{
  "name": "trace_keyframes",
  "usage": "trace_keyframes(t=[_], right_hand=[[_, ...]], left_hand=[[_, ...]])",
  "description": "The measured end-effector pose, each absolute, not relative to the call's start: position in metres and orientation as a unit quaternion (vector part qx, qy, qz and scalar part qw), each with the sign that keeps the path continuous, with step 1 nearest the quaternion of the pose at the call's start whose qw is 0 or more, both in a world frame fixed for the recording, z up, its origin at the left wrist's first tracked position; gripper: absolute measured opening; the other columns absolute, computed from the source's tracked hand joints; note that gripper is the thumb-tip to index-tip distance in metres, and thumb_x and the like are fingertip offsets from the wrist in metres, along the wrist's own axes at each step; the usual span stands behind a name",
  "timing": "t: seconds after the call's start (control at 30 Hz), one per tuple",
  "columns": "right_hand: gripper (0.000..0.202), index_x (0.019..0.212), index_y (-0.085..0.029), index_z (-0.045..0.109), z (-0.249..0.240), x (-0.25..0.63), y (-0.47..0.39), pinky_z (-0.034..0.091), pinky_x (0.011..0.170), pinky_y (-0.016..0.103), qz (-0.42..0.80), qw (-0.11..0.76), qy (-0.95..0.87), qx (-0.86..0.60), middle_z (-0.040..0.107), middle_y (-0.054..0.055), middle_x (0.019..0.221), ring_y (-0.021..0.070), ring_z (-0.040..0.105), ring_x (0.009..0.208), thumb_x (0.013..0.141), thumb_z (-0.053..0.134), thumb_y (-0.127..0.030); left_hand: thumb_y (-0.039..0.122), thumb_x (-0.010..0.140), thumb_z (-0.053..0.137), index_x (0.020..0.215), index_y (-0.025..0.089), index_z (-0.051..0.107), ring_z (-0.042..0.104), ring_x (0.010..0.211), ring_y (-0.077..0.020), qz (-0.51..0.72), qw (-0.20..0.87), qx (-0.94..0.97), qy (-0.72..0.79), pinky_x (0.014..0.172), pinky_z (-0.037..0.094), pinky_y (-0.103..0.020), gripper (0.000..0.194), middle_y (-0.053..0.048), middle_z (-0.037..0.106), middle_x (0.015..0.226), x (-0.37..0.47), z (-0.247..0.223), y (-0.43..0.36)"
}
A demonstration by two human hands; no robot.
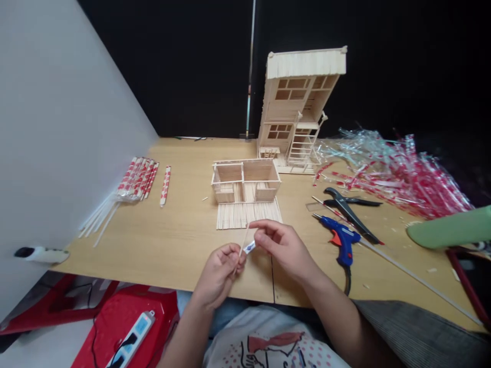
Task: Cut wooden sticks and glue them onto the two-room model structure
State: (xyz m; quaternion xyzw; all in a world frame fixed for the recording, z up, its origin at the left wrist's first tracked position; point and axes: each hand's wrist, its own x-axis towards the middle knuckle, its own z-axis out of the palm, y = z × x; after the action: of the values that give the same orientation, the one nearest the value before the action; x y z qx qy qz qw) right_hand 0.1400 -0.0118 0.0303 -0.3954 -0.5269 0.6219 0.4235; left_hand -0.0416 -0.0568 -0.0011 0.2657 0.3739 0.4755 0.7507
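Observation:
My left hand [224, 263] is closed around the lower part of a thin pale wooden stick [244, 239], which leans upward to the right. My right hand [282, 248] is beside it, with its index fingertip at the stick's upper end. A small white piece with blue print [249, 247] shows between the two hands, against the right thumb; its kind is unclear. Just beyond my hands is a small open-topped wooden stick model [245, 171] with partitions and a slatted floor [245, 214] in front.
A tall stick house [303, 102] stands behind. To the right are a blue glue gun [341, 237], black-handled cutters [351, 212], crumpled wrappers [414, 179] and a green object [448, 227]. Wrapped chopsticks [138, 176] lie left. A power strip [132, 340] rests on a red stool [111, 312].

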Motion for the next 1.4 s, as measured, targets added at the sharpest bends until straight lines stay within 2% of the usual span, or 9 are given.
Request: trace_keyframes(t=[0.13, 0.23, 0.4, 0.53, 0.83, 0.97, 1.13, 1.27, 1.4], right_hand=[[0.02, 0.086, -0.017, 0.074, 0.037, 0.139, -0.009, 0.039, 0.053, 0.023, 0.61, 0.471, -0.499, -0.396, 0.062, 0.0, 0.068, 0.0094, 0.047, 0.056, 0.083, 0.073, -0.037], [0.02, 0.08, -0.017, 0.073, 0.037, 0.144, -0.008, 0.04, 0.053, 0.023, 0.591, 0.497, -0.492, -0.403, 0.064, 0.0, 0.067, 0.0093, 0.049, 0.055, 0.082, 0.075, -0.037], [0.021, 0.079, -0.017, 0.072, 0.03, 0.154, -0.005, 0.039, 0.052, 0.022, 0.599, 0.511, -0.468, -0.401, 0.063, -0.001, 0.066, 0.0086, 0.049, 0.054, 0.084, 0.075, -0.038], [0.022, 0.082, -0.017, 0.071, 0.026, 0.16, -0.004, 0.037, 0.051, 0.021, 0.632, 0.493, -0.457, -0.385, 0.062, -0.001, 0.068, 0.0077, 0.047, 0.054, 0.085, 0.073, -0.039], [0.023, 0.083, -0.016, 0.072, 0.031, 0.167, -0.01, 0.04, 0.056, 0.024, 0.543, 0.48, -0.529, -0.441, 0.062, 0.0, 0.067, 0.0109, 0.05, 0.059, 0.089, 0.067, -0.038], [0.024, 0.082, -0.016, 0.071, 0.026, 0.174, -0.015, 0.042, 0.059, 0.025, 0.538, 0.459, -0.536, -0.46, 0.064, 0.001, 0.069, 0.0122, 0.053, 0.061, 0.089, 0.066, -0.039], [0.025, 0.082, -0.016, 0.069, 0.015, 0.181, -0.02, 0.046, 0.064, 0.027, 0.575, 0.433, -0.529, -0.45, 0.067, 0.003, 0.074, 0.0145, 0.059, 0.066, 0.087, 0.068, -0.041], [0.025, 0.081, -0.017, 0.068, 0.01, 0.184, -0.025, 0.046, 0.064, 0.027, 0.565, 0.438, -0.532, -0.454, 0.066, 0.002, 0.074, 0.0145, 0.058, 0.067, 0.088, 0.067, -0.041], [0.027, 0.08, -0.017, 0.066, 0.006, 0.19, -0.03, 0.046, 0.064, 0.026, 0.572, 0.448, -0.523, -0.445, 0.064, 0.001, 0.074, 0.0137, 0.057, 0.069, 0.088, 0.066, -0.043]], left_hand=[[0.035, 0.076, 0.082, 0.081, 0.014, 0.059, 0.042, 0.061, -0.0063, 0.444, 0.803, 0.223, 0.33, 0.059, 0.031, -0.019, 0.031, 0.002, 0.051, 0.071, -0.02, 0.0, -0.058], [0.037, 0.077, 0.081, 0.08, 0.014, 0.061, 0.042, 0.059, -0.0062, 0.437, 0.804, 0.226, 0.334, 0.058, 0.03, -0.019, 0.031, 0.001, 0.052, 0.07, -0.015, -0.002, -0.055], [0.044, 0.082, 0.075, 0.082, 0.013, 0.068, 0.038, 0.052, -0.0063, 0.411, 0.798, 0.259, 0.357, 0.054, 0.027, -0.02, 0.032, 0.003, 0.05, 0.057, -0.007, 0.0, -0.052], [0.043, 0.081, 0.075, 0.077, 0.014, 0.069, 0.038, 0.05, -0.0065, 0.404, 0.782, 0.283, 0.381, 0.054, 0.027, -0.02, 0.03, 0.003, 0.05, 0.053, -0.003, -0.001, -0.052], [0.046, 0.082, 0.071, 0.073, 0.015, 0.069, 0.053, 0.059, -0.0119, 0.394, 0.576, 0.486, 0.526, 0.061, 0.04, -0.023, 0.032, -0.003, 0.066, 0.063, -0.005, 0.004, -0.051], [0.042, 0.087, 0.064, 0.08, 0.016, 0.073, 0.06, 0.063, -0.0152, 0.332, 0.587, 0.542, 0.502, 0.064, 0.045, -0.026, 0.029, -0.005, 0.072, 0.069, -0.003, 0.007, -0.048], [0.036, 0.085, 0.067, 0.077, 0.017, 0.074, 0.064, 0.071, -0.0176, 0.364, 0.585, 0.544, 0.479, 0.071, 0.048, -0.028, 0.022, -0.006, 0.073, 0.075, 0.01, 0.009, -0.036], [0.037, 0.081, 0.071, 0.068, 0.016, 0.071, 0.058, 0.062, -0.0152, 0.366, 0.596, 0.534, 0.475, 0.064, 0.045, -0.026, 0.025, -0.005, 0.069, 0.067, 0.02, 0.008, -0.032], [0.044, 0.077, 0.075, 0.07, 0.016, 0.069, 0.055, 0.057, -0.0139, 0.345, 0.629, 0.51, 0.475, 0.058, 0.042, -0.024, 0.03, -0.005, 0.067, 0.064, 0.025, 0.0, -0.035]])
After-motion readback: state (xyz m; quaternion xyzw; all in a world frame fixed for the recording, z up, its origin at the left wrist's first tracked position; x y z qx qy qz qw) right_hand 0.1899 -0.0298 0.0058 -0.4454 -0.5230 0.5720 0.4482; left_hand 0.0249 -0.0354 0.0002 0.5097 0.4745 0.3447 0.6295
